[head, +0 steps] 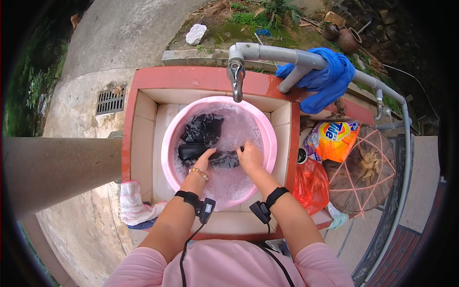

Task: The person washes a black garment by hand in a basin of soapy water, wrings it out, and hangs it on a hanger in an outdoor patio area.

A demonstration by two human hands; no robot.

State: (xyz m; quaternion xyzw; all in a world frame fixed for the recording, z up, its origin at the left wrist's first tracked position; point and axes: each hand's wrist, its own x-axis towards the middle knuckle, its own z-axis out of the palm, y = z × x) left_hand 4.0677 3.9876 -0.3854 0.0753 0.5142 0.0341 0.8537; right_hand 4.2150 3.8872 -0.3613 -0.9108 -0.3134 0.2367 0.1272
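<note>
A pink plastic basin (168,158) full of cloudy, sudsy water (235,129) stands in a tiled sink (143,147). Black cloth (201,131) lies partly sunk in its left half, and a wet stretch of it runs between my hands. My left hand (204,160) grips this cloth near the middle, thumb on top; its fingers are hidden by cloth and water. On the right, my right hand (251,156) pinches a dark bit of the cloth between thumb and fingers at the water's surface. A metal tap (236,80) overhangs the basin's far rim, with no water seen running from it.
A blue cloth (328,75) is wrapped around the grey pipe (274,53). Right of the sink are a Tide detergent bag (333,140), a red plastic bag (312,186) and a round covered container (362,179). A white cloth (134,204) hangs over the sink's near-left corner, near a thick post (64,172).
</note>
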